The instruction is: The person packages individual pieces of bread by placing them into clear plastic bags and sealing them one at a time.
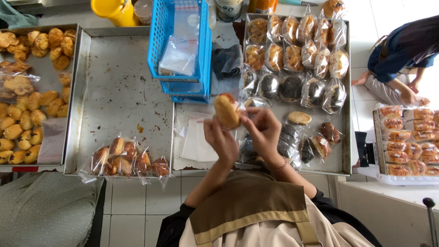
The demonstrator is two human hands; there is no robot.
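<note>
A golden oval bun (227, 111) is held up between both hands, and clear plastic wrap seems to sit around it. My left hand (222, 141) grips it from below on the left. My right hand (264, 130) pinches its right side, fingers curled. They hover over the near left corner of a metal tray (346, 137) that carries wrapped pastries, light ones (292, 43) at the back and dark ones (292, 88) in the middle. A stack of clear flat bags (197, 139) lies right under my left hand.
A blue plastic basket (157, 41) holds clear bags. The middle metal tray (119, 91) bears several wrapped buns (125, 160) at its near edge. Unwrapped buns (23, 123) fill the left tray. Another person (398, 55) sits at the right by a tray of packed pastries (407, 142).
</note>
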